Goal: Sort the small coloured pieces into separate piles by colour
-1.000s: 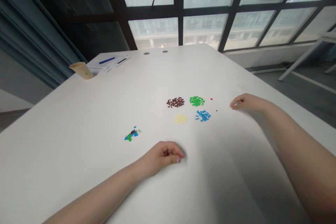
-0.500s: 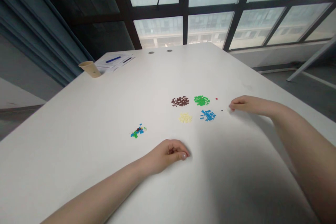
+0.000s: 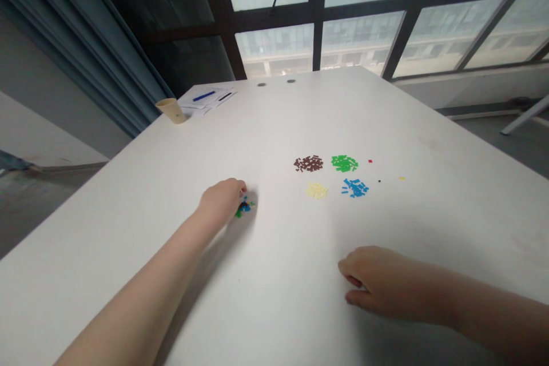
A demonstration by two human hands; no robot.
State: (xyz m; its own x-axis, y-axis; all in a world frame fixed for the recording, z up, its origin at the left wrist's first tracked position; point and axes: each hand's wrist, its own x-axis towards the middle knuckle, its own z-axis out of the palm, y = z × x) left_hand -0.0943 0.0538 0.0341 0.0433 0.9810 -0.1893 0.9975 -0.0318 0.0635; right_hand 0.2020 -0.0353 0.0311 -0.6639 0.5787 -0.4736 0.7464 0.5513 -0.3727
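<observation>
My left hand [image 3: 223, 201] reaches over a small mixed pile [image 3: 245, 206] of blue, green and dark pieces, partly covering it. Most of its fingers are hidden behind the back of the hand, so their grip cannot be made out. My right hand [image 3: 371, 274] is low over the near part of the table, thumb apart from the bent fingers, with nothing visible between them. Beyond it lie sorted heaps of small flat pieces: brown [image 3: 309, 163], green [image 3: 344, 163], pale yellow [image 3: 317, 190] and blue [image 3: 355, 187]. Single pieces sit to their right: red [image 3: 370, 161], black [image 3: 380, 181] and yellow [image 3: 402, 178].
The white table [image 3: 274, 126] stretches toward the windows. At its far left are a tan paper cup [image 3: 171, 110], tilted in view, and papers [image 3: 201, 104] with a blue pen [image 3: 204, 96] on them. A blue curtain [image 3: 98, 40] hangs at the left.
My left hand has moved forward and left to the mixed pile. My right hand has drawn back toward me, leaving a yellow piece visible at the right. The view has shifted slightly left.
</observation>
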